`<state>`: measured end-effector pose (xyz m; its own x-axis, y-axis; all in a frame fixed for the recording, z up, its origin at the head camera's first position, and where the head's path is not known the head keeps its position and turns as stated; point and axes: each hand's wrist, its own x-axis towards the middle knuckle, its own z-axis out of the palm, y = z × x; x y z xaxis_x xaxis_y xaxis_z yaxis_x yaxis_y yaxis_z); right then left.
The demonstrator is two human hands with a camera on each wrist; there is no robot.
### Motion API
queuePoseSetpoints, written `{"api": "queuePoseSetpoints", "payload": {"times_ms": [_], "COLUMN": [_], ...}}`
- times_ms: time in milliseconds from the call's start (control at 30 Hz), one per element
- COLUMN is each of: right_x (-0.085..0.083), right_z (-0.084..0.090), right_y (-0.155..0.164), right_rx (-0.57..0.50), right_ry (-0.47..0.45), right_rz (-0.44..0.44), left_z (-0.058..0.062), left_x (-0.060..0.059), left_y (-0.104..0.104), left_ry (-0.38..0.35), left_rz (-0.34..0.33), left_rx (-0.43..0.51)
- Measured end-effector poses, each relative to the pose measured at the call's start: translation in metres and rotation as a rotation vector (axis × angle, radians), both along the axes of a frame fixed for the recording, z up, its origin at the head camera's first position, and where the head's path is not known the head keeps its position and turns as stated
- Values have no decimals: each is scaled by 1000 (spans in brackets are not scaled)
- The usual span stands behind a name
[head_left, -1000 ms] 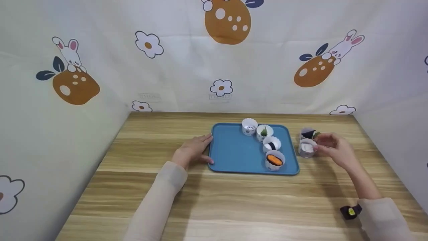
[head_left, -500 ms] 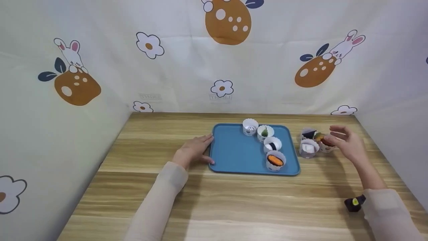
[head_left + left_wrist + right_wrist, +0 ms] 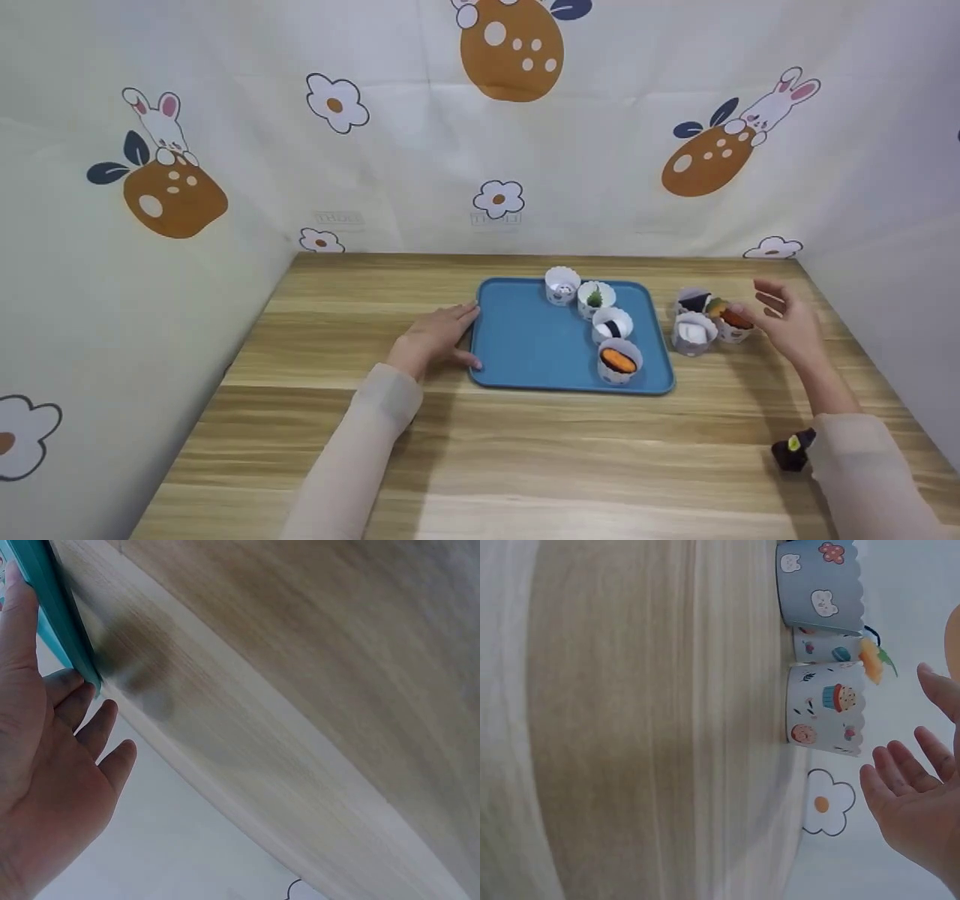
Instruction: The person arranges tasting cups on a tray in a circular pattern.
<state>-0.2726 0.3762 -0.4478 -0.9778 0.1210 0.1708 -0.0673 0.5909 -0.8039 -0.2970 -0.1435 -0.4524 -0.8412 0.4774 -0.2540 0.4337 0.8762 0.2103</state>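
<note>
Resting on the left rim of the blue tray [image 3: 532, 330], the left hand [image 3: 433, 339] is relaxed, fingers fairly straight, thumb spread down toward the near corner; it touches the edge without clenching it. The left wrist view agrees: thumb on the rim, fingers loosely bent beside it.

Over to the right hand [image 3: 789, 321], and it's released! Fingers are gently curved, thumb well away from them, palm bare in the right wrist view. It hovers right beside the cup with a red-orange piece [image 3: 735, 328], and the right wrist view shows a gap between the two.

Now the count. Seven paper cups in all, every one upright. Four are on the tray, in a bending line from its far rim to its near right: the cup with a small white piece [image 3: 562, 286], the cup with a green leaf [image 3: 596, 299], the cup with a black-banded white piece [image 3: 612, 327] and the cup with an orange piece [image 3: 619, 361].

Three more cluster on the table [image 3: 600, 457], right of the tray: the red-orange one by the hand, the cup with a white piece [image 3: 694, 333] and, behind it, the cup with a dark piece [image 3: 694, 301]. One yellow-orange piece with green [image 3: 716, 307] shows among those three.

Near the right sleeve [image 3: 862, 465] sits a dark item with a yellow-green centre [image 3: 787, 456]; whether one piece or two, I can't tell.
</note>
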Motion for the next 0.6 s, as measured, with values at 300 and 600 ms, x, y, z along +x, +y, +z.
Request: {"api": "queuePoseSetpoints", "payload": {"times_ms": [300,600], "right_x": [-2,-3], "right_z": [-9,-17], "right_y": [7,10], "right_rx": [-26,-4], "right_ry": [-103,-159], "right_rz": [62,97], "left_z": [1,0], "left_x": [0,0], "left_y": [0,0], "left_ry": [13,13], "left_rz": [-5,7], "left_rx": [-11,-38]}}
